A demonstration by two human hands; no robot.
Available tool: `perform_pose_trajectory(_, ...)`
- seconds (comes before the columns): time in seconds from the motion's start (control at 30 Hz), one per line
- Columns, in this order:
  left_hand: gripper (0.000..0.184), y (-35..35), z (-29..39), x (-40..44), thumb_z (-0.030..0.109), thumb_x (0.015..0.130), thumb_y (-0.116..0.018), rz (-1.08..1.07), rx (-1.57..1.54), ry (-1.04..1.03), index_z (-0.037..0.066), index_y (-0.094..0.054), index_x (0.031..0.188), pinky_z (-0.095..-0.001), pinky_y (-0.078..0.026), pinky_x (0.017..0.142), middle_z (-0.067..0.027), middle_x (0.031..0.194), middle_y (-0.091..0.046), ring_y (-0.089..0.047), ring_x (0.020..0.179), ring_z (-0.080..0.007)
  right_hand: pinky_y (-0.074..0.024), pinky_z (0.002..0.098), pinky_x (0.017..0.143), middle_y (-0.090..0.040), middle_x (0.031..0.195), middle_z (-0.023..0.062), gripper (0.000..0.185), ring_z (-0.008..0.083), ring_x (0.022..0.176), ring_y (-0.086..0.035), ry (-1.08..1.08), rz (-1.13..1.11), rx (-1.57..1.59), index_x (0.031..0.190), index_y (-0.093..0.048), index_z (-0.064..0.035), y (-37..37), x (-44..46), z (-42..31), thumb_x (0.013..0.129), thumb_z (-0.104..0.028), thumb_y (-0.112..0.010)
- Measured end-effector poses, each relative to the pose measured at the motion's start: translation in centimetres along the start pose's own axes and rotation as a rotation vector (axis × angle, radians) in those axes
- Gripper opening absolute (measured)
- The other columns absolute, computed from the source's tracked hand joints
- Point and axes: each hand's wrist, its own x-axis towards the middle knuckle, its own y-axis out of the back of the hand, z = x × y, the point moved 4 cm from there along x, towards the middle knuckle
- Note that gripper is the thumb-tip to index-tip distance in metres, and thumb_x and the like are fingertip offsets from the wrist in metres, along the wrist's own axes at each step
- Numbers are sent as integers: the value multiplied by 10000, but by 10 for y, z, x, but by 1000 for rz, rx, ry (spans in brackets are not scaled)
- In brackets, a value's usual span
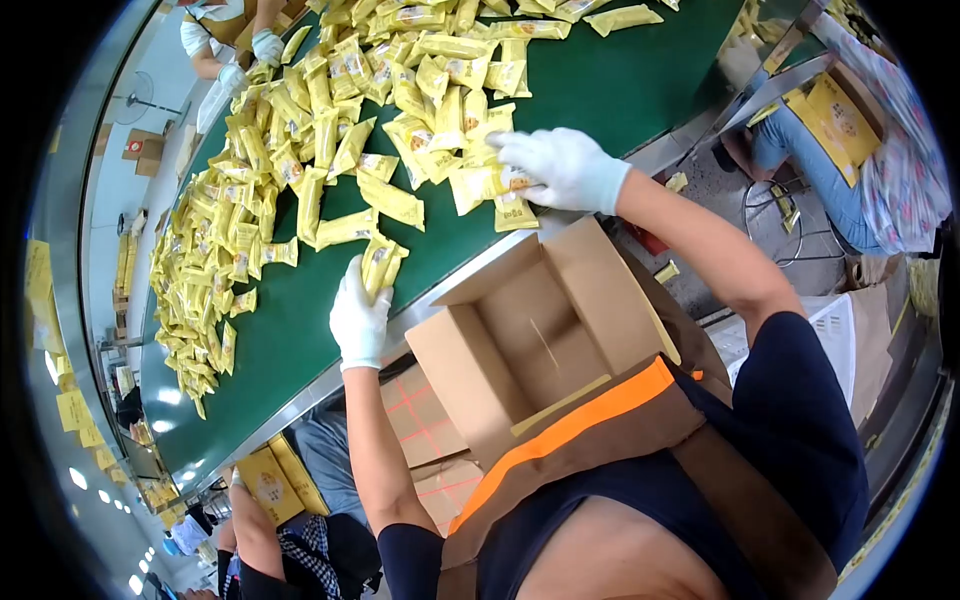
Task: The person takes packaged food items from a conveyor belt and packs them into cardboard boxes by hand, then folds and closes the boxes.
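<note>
My left hand [361, 310], in a white glove, is closed around a couple of yellow packets [382, 262] at the near edge of the green table [590, 90]. My right hand [560, 168], also gloved, is on yellow packets [480, 186] at the edge of the pile, its fingers over one of them. A large heap of yellow packets [255, 150] spreads over the green surface beyond both hands. Below my hands an open cardboard box [550, 335] rests against my body, flaps spread; its visible inside holds no packets.
At the upper left a gloved person [210, 38] stands across the table. Another person sits at the right with a yellow box [825, 125]. At the lower left a person is beside yellow boxes [270, 485]. A white crate [830, 325] stands at my right.
</note>
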Motion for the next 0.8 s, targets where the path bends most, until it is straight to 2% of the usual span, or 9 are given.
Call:
perform_pose_trajectory(0.2,541,-1,5,-10,416,915,-611,59,47,-7,115,-513,1354,-452,-506,806,-149,1077,-640,-616,935,-355,-525,442,818,-667,1010,138,354,363,921,-659,-254,-370,-86,1143,-557,-135,36,-36,73,824,-269,-631)
perform_pose_trajectory(0.27,424,-7,-7,-8,386,1010,-470,70,-112,18,112,-566,1320,-438,-495,852,-146,1128,-648,-614,956,-349,-516,457,832,-671,1021,150,340,377,920,-653,-478,-242,31,1113,-578,-122,52,-47,78,790,-206,-637)
perform_pose_trajectory(0.33,426,-13,-19,-5,377,1024,-449,36,-187,0,112,-560,1339,-428,-485,899,-144,1194,-640,-610,1018,-352,-503,448,855,-648,1160,119,333,340,1019,-633,-351,-146,-25,1111,-590,-134,67,-37,60,780,-132,-630)
perform_pose_trajectory(0.43,460,-9,-25,2,344,1002,-488,-143,-372,19,43,-542,1345,-408,-470,934,-217,1208,-611,-586,1099,-368,-474,414,889,-570,1331,29,376,284,1195,-532,213,-68,-88,1112,-614,-170,50,-18,15,750,-76,-643)
perform_pose_trajectory(0.47,467,-5,-23,4,338,990,-508,-201,-367,26,31,-544,1340,-406,-472,927,-221,1198,-608,-588,1089,-372,-492,412,866,-600,1260,41,349,284,1174,-545,300,-133,-123,1075,-614,-153,29,-13,12,735,-96,-667)
perform_pose_trajectory(0.57,486,-1,-20,2,332,962,-549,-254,-169,-42,28,-547,1341,-411,-478,913,-206,1185,-602,-588,1073,-377,-529,421,809,-640,1066,86,237,282,1096,-594,49,-402,-269,987,-603,-106,16,-5,17,771,-181,-666)
perform_pose_trajectory(0.67,510,-2,-12,-13,368,936,-586,-147,-86,-88,80,-554,1356,-423,-490,878,-200,1145,-599,-590,1039,-364,-523,443,806,-659,1013,138,258,338,974,-640,-254,-473,-244,1003,-602,-77,27,-24,47,844,-279,-632)
perform_pose_trajectory(0.77,548,-10,-19,-14,369,913,-612,-65,-49,-128,131,-519,1399,-427,-495,868,-192,1135,-600,-598,1020,-357,-513,455,807,-667,970,179,332,386,884,-646,-277,-414,-72,995,-614,-69,37,-27,60,901,-386,-575)
perform_pose_trajectory(0.8,578,-5,-13,-13,376,897,-628,-158,-48,-60,142,-504,1411,-426,-496,867,-190,1132,-600,-601,1018,-358,-509,456,803,-668,967,180,345,390,882,-643,-322,-383,-14,980,-622,-72,41,-28,61,909,-404,-561)
